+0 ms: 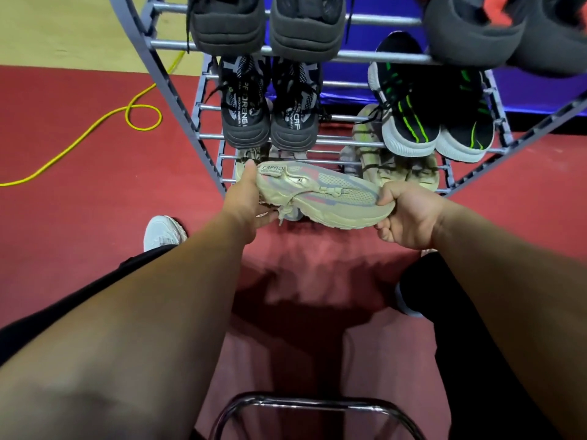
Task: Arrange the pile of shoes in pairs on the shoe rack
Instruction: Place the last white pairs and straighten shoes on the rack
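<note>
Two hands hold one tan shoe (pixel 320 193) sideways by the shoe rack (pixel 178 100). The left hand (pixel 246 201) grips its heel. The right hand (pixel 409 214) squeezes its toe.

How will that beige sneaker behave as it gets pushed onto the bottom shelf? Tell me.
The beige sneaker probably feels light: each hand holds one end without strain. Its mesh upper likely flexes, while the thick sole should stay firm. On the rack's spaced bars, it may catch or tilt rather than slide.
</note>
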